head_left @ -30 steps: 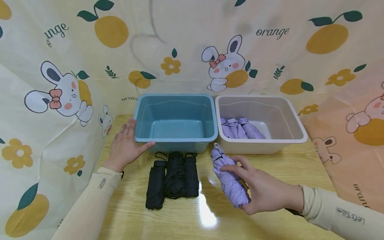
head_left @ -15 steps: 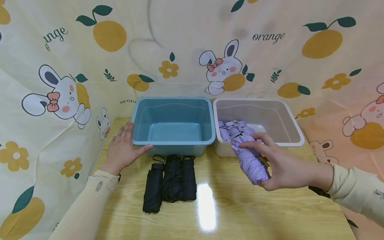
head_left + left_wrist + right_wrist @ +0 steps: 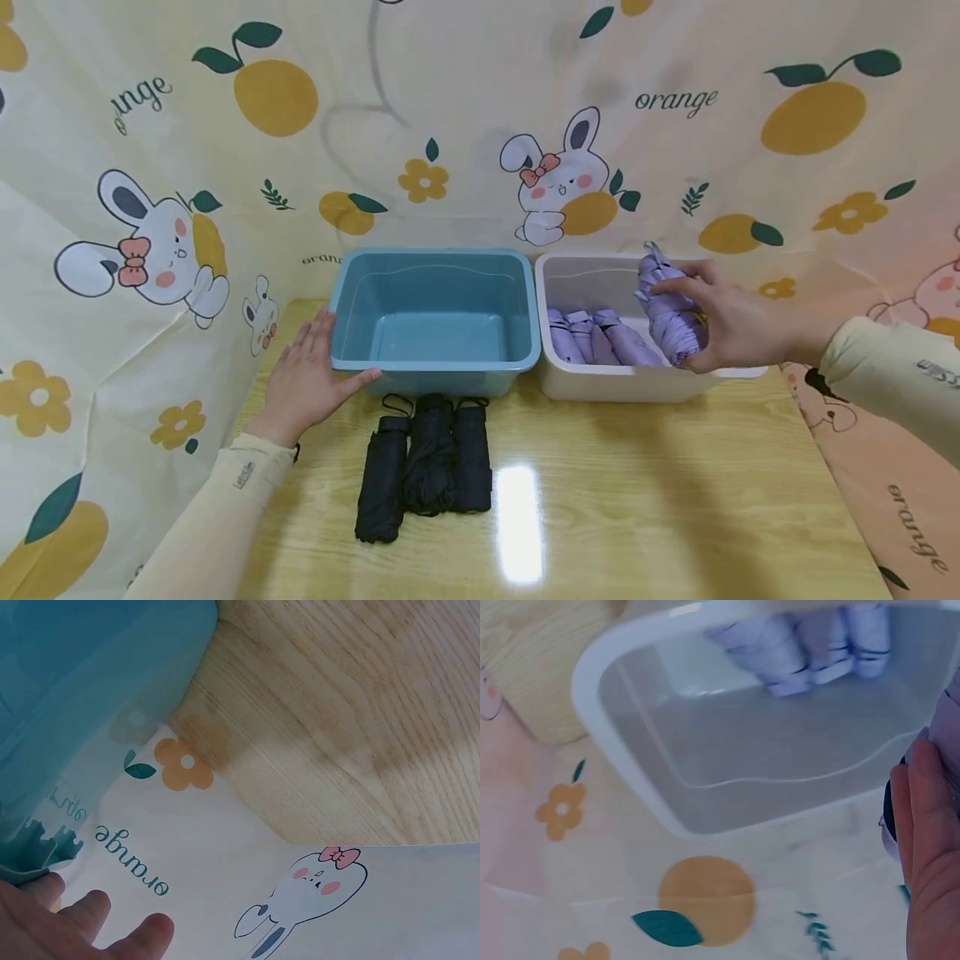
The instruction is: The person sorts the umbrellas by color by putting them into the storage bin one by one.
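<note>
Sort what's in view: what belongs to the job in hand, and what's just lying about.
Job:
held purple umbrella
white bin
purple umbrellas inside it
blue bin, probably

Lying about:
three black umbrellas on the table, untouched, possibly for later
patterned backdrop, just scenery

Bins: two units, one blue bin (image 3: 435, 382) and one white bin (image 3: 615, 385). Black umbrellas (image 3: 430, 462): three units, on the table (image 3: 592, 508). Lilac umbrellas in the white bin (image 3: 630, 343): three distinguishable; overlap leaves the exact quantity uncertain. Held lilac umbrella (image 3: 667, 317): one unit. Umbrellas, combined: at least seven. Hands: two, comprising one left hand (image 3: 303, 379) and one right hand (image 3: 738, 321). Sleeves (image 3: 191, 517): two, one per arm. Tables: one. Rabbit prints on the cloth (image 3: 465, 92), head view: at least five, partial figures included.
</note>
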Action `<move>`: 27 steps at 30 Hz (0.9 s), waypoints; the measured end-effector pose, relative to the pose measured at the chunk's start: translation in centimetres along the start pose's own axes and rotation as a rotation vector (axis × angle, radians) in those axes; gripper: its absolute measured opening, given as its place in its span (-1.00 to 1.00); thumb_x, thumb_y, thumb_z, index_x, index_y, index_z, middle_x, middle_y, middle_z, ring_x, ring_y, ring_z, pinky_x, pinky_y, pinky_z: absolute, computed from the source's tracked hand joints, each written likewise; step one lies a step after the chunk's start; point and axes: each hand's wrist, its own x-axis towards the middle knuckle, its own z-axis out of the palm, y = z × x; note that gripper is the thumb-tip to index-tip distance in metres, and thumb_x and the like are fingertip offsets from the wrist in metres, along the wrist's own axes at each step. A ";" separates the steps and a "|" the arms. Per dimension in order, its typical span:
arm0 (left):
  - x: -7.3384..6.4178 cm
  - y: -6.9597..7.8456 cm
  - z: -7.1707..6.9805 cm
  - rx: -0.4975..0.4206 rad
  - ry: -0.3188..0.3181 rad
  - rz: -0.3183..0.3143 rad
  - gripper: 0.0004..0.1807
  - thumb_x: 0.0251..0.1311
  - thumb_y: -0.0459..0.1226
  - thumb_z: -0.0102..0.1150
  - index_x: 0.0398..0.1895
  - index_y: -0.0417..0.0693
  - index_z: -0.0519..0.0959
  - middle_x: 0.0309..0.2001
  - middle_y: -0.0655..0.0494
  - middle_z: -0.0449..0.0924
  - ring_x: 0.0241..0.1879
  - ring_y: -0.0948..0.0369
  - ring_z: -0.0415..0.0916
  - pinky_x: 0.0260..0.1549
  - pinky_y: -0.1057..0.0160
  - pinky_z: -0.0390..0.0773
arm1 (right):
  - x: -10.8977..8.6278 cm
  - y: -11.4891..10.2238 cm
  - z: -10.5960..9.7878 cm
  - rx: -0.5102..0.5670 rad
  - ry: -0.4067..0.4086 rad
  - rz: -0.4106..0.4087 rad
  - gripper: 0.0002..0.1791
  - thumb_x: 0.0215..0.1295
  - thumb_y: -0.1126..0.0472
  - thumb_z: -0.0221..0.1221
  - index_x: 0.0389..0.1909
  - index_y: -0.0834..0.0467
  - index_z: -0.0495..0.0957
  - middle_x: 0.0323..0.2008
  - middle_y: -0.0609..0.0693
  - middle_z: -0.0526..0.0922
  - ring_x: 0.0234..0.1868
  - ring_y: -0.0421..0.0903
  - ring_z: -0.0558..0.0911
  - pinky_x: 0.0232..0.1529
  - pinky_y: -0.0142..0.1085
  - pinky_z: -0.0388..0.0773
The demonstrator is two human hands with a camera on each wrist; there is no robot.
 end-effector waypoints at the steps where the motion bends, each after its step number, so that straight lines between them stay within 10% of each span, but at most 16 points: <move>1: -0.1 0.0 0.0 -0.001 0.001 0.003 0.33 0.04 0.50 0.06 0.60 -0.19 -0.14 0.59 -0.13 -0.17 0.52 -0.19 -0.17 0.30 -0.36 0.03 | 0.3 0.4 0.0 -0.012 -0.016 0.014 0.07 -0.21 0.15 0.62 0.40 0.12 0.29 0.36 0.30 -0.01 0.05 0.24 0.43 -0.11 -0.04 0.60; 27: 0.1 -0.3 0.3 0.027 0.015 0.001 0.31 0.05 0.49 0.06 0.61 -0.18 -0.13 0.58 -0.13 -0.13 0.50 -0.21 -0.10 0.31 -0.32 0.06 | 6.7 7.9 5.3 -0.157 -0.185 0.110 0.05 -0.48 0.12 0.56 0.27 0.22 0.46 0.19 0.36 0.23 0.09 0.30 0.33 -0.01 0.24 0.48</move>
